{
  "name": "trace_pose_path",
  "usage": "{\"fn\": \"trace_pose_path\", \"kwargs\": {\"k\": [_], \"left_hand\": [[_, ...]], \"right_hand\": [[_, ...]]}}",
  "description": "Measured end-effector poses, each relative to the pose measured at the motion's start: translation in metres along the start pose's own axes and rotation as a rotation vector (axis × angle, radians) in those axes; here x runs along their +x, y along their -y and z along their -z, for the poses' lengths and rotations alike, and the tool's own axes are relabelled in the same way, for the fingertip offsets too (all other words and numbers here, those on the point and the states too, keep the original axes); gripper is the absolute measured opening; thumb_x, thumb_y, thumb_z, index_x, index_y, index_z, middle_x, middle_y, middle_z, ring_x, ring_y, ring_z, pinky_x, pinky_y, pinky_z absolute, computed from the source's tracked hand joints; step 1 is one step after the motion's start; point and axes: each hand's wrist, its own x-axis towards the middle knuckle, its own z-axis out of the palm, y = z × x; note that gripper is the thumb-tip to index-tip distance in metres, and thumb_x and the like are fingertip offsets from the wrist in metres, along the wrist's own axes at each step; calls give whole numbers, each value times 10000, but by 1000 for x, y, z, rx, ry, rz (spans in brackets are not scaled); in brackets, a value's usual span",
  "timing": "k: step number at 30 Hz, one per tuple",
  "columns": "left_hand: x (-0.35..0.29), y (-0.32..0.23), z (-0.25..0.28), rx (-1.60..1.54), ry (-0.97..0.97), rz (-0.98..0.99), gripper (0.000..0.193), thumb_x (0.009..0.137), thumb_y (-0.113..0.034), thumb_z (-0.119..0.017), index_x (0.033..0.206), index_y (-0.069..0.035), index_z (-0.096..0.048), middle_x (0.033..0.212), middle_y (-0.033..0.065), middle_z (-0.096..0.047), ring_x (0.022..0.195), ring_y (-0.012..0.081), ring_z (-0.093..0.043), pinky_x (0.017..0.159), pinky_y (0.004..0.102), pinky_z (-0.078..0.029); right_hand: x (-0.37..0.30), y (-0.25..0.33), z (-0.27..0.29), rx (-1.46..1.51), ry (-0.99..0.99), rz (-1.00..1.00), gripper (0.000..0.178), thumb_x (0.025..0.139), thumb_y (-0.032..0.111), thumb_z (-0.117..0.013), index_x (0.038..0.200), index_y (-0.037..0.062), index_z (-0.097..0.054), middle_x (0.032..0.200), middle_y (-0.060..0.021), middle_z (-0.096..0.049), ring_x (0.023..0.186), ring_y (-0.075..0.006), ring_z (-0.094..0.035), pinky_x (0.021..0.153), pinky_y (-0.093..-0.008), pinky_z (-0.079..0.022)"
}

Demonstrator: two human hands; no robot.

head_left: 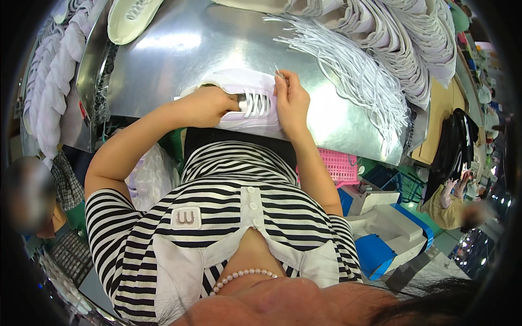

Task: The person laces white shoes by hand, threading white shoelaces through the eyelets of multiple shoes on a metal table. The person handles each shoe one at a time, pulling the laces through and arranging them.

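A pale lilac shoe upper (237, 81) lies sideways on the metal table near its front edge. White lacing (255, 104) crosses its tongue opening in several rows. My left hand (209, 105) grips the upper at its ankle opening, with its fingertips tucked inside and hidden. Beyond the toe end, my right hand (292, 100) is closed in a pinch, and a thin white lace end (276, 69) sticks up from its thumb and fingertips. The rest of that lace is hard to follow.
Loose white shoelaces (353, 68) lie bundled at the right of the metal table (185, 60). Stacked uppers (380, 38) fill the far right, and more uppers (49, 81) hang at left. A pale insole-like piece (130, 22) rests far left. Below right stands a pink basket (337, 165). Other people sit at both sides.
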Motion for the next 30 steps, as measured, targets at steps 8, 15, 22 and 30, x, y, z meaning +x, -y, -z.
{"fn": "trace_pose_path", "kwargs": {"k": [8,15,22,30], "left_hand": [[-4,6,-8,-339,-151,-75,172,831,0,-599,973,-32,-692,812,135,-692,767,298,-666,740,377,-502],[-7,-17,7,298,-75,12,179,873,-96,-591,1014,-64,-696,872,127,-688,831,311,-658,720,383,-509],[-101,-3,-94,-230,-1105,250,340,898,13,-622,1224,10,-527,1205,173,-571,1057,272,-592,932,368,-483],[-65,32,-106,-2212,-536,-392,540,918,-165,-668,1376,17,-449,1303,140,-574,1211,252,-551,1064,437,-431]], "right_hand": [[-2,2,-1,0,-6,20,216,987,188,-569,1109,17,-623,745,-98,-654,655,-189,-620,630,-316,-484],[-1,-2,-2,-15,-42,66,214,994,172,-557,1110,4,-622,739,-72,-640,634,-137,-582,617,-281,-471],[2,2,8,296,-21,-73,202,992,140,-528,1135,4,-568,812,-85,-694,666,-142,-600,651,-291,-477],[27,29,-28,415,313,-32,156,1024,154,-498,1095,18,-529,927,-72,-685,575,-48,-431,523,-214,-374]]}}
